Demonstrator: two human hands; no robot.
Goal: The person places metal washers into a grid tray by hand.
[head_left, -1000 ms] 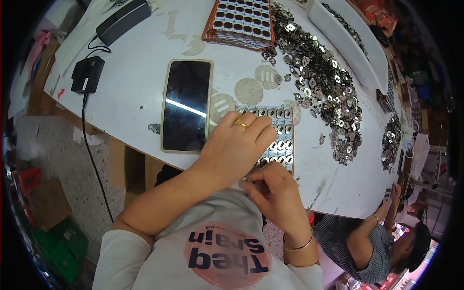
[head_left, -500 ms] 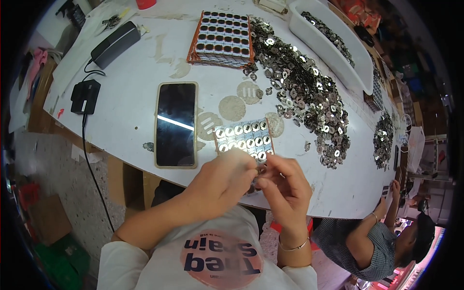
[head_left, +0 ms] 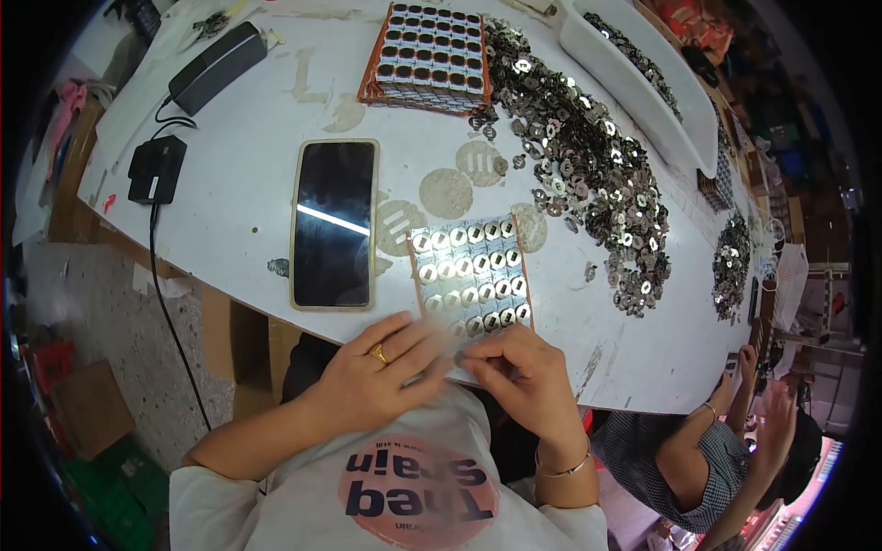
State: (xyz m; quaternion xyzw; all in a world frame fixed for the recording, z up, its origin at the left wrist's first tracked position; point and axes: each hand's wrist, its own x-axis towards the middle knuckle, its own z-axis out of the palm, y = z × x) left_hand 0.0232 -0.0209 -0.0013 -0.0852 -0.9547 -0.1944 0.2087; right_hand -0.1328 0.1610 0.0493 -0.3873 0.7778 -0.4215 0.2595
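Note:
A flat panel (head_left: 473,266) with rows of shiny round metal pieces lies on the table right in front of me. My left hand (head_left: 381,367), with a gold ring, is at its near left corner. The tips of its fingers are smeared by motion, so whether they pinch anything is unclear. My right hand (head_left: 524,376) is at the near edge of the panel, thumb and forefinger drawn together. What sits between them is too small to make out. Both hands' fingertips come close together. To the right spreads a heap of small metal pieces (head_left: 597,174).
Left of the panel lies a phone (head_left: 335,225). A stack of similar panels (head_left: 427,60) stands behind, beside a white bin (head_left: 634,92) of metal pieces. A black adapter (head_left: 158,170) trails its cable off the left edge. A co-worker (head_left: 684,450) sits at the right.
Both hands have drawn back toward me, baring more rows of the panel. My left hand has moved slightly left, its fingers spreading. The co-worker has raised a hand.

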